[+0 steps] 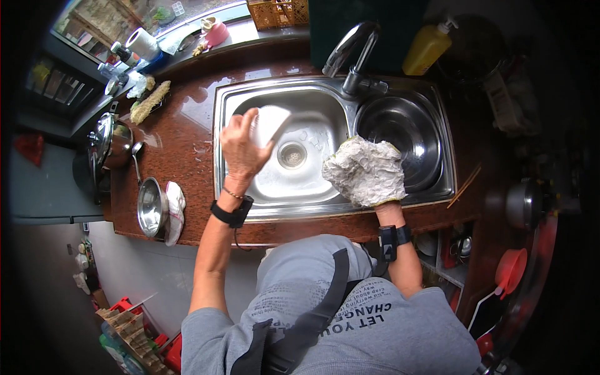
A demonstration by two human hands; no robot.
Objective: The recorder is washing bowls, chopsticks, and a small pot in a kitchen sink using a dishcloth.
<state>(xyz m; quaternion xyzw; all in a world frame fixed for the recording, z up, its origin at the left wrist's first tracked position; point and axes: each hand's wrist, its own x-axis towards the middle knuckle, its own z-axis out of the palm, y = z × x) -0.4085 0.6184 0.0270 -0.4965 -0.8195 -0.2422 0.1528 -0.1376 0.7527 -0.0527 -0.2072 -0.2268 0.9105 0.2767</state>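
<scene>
My left hand (243,145) grips a white bowl or cup (273,123), slightly blurred, over the left basin of a stainless steel double sink (309,187). A shaggy whitish cloth mitt (365,173) covers my right hand (368,171), above the divider between the basins; the fingers inside are hidden. Beside the mitt, a round metal basin (398,140) sits in the right side of the sink. The chrome faucet (354,56) arches behind the sink, and no water is seen running from it.
A metal bowl (152,206), a folded cloth (175,211) and a ladle (137,157) lie on the left counter, near a lidded pot (112,140). A loofah (150,101) rests farther back. Chopsticks (464,186) lie right of the sink; a yellow pump bottle (427,49) stands behind.
</scene>
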